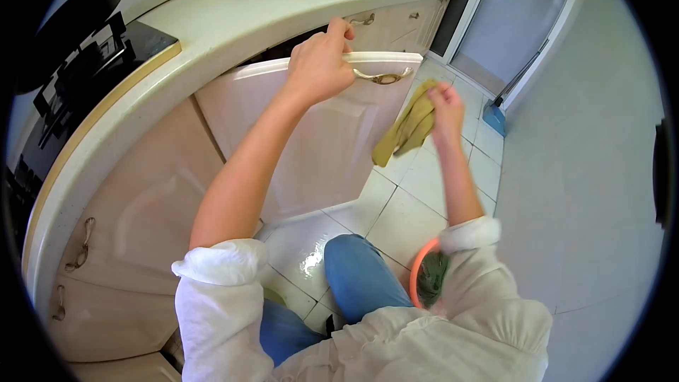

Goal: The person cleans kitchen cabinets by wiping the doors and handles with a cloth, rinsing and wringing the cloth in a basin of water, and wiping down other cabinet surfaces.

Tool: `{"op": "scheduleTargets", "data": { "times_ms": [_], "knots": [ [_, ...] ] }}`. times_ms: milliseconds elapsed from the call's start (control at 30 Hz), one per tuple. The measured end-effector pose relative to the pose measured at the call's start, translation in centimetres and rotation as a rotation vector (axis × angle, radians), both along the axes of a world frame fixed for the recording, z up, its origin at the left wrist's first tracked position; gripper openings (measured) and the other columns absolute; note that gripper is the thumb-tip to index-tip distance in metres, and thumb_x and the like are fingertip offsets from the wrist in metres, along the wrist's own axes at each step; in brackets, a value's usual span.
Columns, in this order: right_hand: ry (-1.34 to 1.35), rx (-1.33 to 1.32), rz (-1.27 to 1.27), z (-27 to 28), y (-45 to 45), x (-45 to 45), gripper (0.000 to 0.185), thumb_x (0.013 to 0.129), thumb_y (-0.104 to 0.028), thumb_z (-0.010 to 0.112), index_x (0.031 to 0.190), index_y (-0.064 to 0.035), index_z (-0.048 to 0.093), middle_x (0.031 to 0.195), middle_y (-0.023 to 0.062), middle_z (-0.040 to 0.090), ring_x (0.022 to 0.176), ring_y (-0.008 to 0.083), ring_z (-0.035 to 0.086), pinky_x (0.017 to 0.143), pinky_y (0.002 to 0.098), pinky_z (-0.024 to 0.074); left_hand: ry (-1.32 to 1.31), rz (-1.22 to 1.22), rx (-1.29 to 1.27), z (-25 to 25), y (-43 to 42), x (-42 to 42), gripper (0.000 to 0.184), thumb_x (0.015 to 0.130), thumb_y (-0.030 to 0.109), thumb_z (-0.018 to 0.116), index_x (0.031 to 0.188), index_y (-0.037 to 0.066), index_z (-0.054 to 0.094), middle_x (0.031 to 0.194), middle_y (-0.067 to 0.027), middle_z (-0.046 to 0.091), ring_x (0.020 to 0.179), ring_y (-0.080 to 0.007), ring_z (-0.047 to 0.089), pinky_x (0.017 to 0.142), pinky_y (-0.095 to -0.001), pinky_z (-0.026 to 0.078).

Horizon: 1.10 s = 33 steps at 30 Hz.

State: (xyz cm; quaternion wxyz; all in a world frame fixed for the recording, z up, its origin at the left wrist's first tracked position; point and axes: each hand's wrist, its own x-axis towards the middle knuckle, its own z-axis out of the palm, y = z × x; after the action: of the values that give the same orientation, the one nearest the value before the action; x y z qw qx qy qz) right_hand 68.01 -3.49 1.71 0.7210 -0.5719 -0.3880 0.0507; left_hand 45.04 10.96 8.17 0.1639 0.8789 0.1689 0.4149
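My left hand [320, 60] grips the top edge of a pale cabinet door [311, 138], close to its ornate metal handle [385, 78]. The door stands swung out from the counter. Some of the left fingers are hidden behind its edge. Pinched in my right hand [445, 105] is an olive-green cloth [411, 126], which hangs down beside the door's outer edge, above the tiled floor.
A curved white countertop [226, 10] runs along the left, with a black stove [106, 64] and pan on it. An orange-rimmed bucket [414, 276] stands by my right arm. A blue dustpan [494, 117] is near the glass door [520, 21]. The floor [417, 205] looks wet.
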Motion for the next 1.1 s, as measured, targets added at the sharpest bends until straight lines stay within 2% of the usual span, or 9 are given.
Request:
{"op": "scheduleTargets", "data": {
  "times_ms": [67,233,367,567,633,700,833,900,1100],
  "knots": [
    [0.385,0.165,0.057,-4.4,1.3,-1.7,0.010,0.084,0.001,0.060,0.094,0.0016,0.062,0.089,0.0069,0.064,0.079,0.0134,0.061,0.072,0.0271,0.0504,-0.008,0.012,-0.001,-0.1,-0.1,0.0,0.041,0.065,-0.001,0.045,0.105,0.006,0.046,0.091,-0.0137,0.065,0.089,-0.0339,0.061,0.079,-0.0428,0.046],
    [0.578,0.386,0.011,-6.3,5.5,-7.8,0.011,0.082,0.000,0.064,0.092,0.0019,0.062,0.084,0.0058,0.063,0.073,0.0108,0.058,0.066,0.0240,0.0479,0.000,0.057,0.028,-0.3,-0.1,0.4,0.037,0.067,0.003,0.049,0.104,0.008,0.051,0.092,-0.0116,0.065,0.090,-0.0317,0.062,0.079,-0.0406,0.047],
    [0.511,0.361,0.017,-3.7,6.8,-8.9,0.007,0.081,-0.001,0.066,0.086,0.0013,0.062,0.078,0.0043,0.061,0.068,0.0085,0.054,0.060,0.0232,0.0438,0.025,0.111,0.062,-0.2,0.0,0.8,0.030,0.074,0.014,0.060,0.104,0.011,0.058,0.090,-0.0089,0.067,0.089,-0.0273,0.064,0.079,-0.0377,0.048],
    [0.729,0.311,0.144,-2.8,7.1,-8.3,0.015,0.080,-0.006,0.069,0.074,-0.0010,0.057,0.067,0.0008,0.056,0.058,0.0071,0.048,0.055,0.0220,0.0384,0.138,0.058,0.091,1.0,0.3,1.2,0.025,0.077,0.025,0.069,0.100,0.015,0.066,0.081,-0.0062,0.067,0.080,-0.0256,0.064,0.068,-0.0395,0.047],
    [0.552,0.313,0.007,-2.7,6.9,-7.9,0.017,0.081,-0.007,0.069,0.073,-0.0020,0.055,0.066,0.0001,0.054,0.058,0.0063,0.047,0.053,0.0225,0.0378,0.195,0.051,0.054,2.0,0.5,1.4,0.028,0.075,0.025,0.072,0.101,0.015,0.066,0.077,-0.0056,0.068,0.071,-0.0246,0.064,0.064,-0.0375,0.047],
    [0.477,0.309,-0.055,-2.8,6.9,-7.8,0.018,0.081,-0.007,0.069,0.073,-0.0024,0.054,0.065,-0.0004,0.053,0.057,0.0056,0.046,0.052,0.0226,0.0371,0.301,0.053,0.047,2.9,0.3,1.6,0.033,0.075,0.016,0.074,0.106,0.009,0.066,0.074,-0.0057,0.066,0.062,-0.0147,0.059,0.060,-0.0300,0.046],
    [0.417,0.289,-0.004,-3.2,7.5,-7.3,0.019,0.082,-0.005,0.068,0.073,-0.0031,0.051,0.061,-0.0016,0.051,0.054,0.0043,0.043,0.049,0.0222,0.0354,0.390,0.094,0.116,3.4,0.5,3.1,0.036,0.072,0.028,0.075,0.104,0.015,0.066,0.076,-0.0037,0.066,0.063,-0.0215,0.060,0.062,-0.0340,0.046],
    [0.376,0.288,-0.015,-3.2,7.9,-7.0,0.019,0.082,-0.005,0.068,0.073,-0.0030,0.051,0.060,-0.0018,0.051,0.053,0.0043,0.043,0.048,0.0220,0.0345,0.356,-0.083,0.137,3.4,0.9,4.3,0.042,0.073,0.006,0.072,0.114,0.011,0.064,0.088,-0.0020,0.066,0.069,-0.0135,0.056,0.064,-0.0301,0.048],
    [0.299,0.318,-0.043,-3.0,8.5,-6.8,0.019,0.081,-0.003,0.068,0.073,-0.0028,0.050,0.060,-0.0018,0.050,0.054,0.0046,0.042,0.048,0.0226,0.0341,0.379,-0.535,0.191,3.6,2.2,8.6,0.054,0.072,-0.004,0.064,0.122,0.015,0.061,0.101,0.0002,0.065,0.088,-0.0171,0.053,0.084,-0.0318,0.046]
  ]
}}
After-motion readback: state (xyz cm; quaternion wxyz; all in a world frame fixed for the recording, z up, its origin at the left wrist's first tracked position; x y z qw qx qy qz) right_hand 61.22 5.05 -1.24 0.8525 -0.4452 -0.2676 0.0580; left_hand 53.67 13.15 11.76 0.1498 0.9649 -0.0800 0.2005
